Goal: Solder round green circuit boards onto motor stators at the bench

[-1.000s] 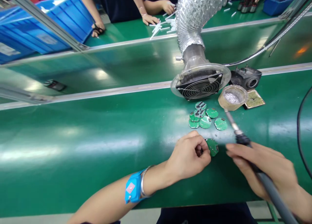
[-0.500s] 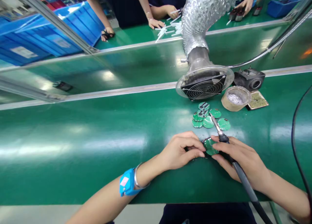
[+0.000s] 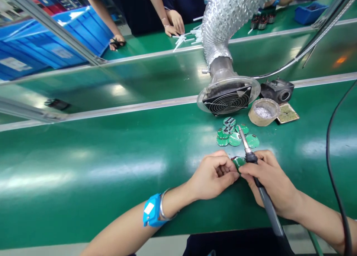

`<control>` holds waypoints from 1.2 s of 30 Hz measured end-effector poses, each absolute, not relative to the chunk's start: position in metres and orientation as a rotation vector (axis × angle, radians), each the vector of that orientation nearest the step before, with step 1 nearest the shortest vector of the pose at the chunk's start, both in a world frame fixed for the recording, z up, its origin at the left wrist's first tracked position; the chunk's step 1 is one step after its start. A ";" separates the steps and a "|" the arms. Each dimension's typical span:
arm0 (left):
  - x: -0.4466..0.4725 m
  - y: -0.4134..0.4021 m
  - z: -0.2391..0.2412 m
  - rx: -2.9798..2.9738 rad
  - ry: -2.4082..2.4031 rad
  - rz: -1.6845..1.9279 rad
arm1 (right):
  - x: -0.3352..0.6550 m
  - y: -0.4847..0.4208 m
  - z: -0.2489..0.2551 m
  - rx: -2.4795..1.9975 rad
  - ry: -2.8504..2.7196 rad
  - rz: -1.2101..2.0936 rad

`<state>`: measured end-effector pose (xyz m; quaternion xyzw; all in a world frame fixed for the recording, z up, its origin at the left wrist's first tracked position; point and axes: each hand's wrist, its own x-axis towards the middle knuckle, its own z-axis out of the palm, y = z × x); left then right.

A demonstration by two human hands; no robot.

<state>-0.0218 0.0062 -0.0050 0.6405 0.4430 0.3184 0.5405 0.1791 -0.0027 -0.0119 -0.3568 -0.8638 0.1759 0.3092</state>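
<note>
My left hand (image 3: pixel 216 175), with a blue wrist strap (image 3: pixel 155 210) on its wrist, is closed on the edge of a round green circuit board (image 3: pixel 238 162). My right hand (image 3: pixel 272 183) holds a soldering iron (image 3: pixel 264 200), whose metal tip points up and away from me. Its fingertips also touch the near right side of the same board, and together the hands cover part of it. Beyond the iron's tip lies a cluster of round green circuit boards (image 3: pixel 235 139), some showing dark components.
A fume extractor (image 3: pixel 228 100) on a silver duct hangs behind the boards. To its right stand a round pot (image 3: pixel 264 112) of silvery material, a sponge tray (image 3: pixel 288 113) and a dark metal holder (image 3: pixel 277 90). A black cable (image 3: pixel 329 155) hangs at right. Co-workers' hands (image 3: pixel 174 23) are across the bench.
The board has tilted and is more covered by my fingers. My right hand has shifted with the iron, its tip now steeper. Across the bench, a co-worker's hand has left the dark parts.
</note>
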 end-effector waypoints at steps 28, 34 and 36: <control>-0.015 -0.003 -0.002 1.793 1.164 0.844 | 0.219 -0.033 0.036 -0.973 -2.227 0.477; -0.015 -0.003 0.000 1.811 1.167 0.822 | 0.218 -0.039 0.037 -1.065 -2.211 0.498; -0.016 -0.002 0.000 1.816 1.168 0.824 | 0.219 -0.041 0.039 -1.091 -2.174 0.497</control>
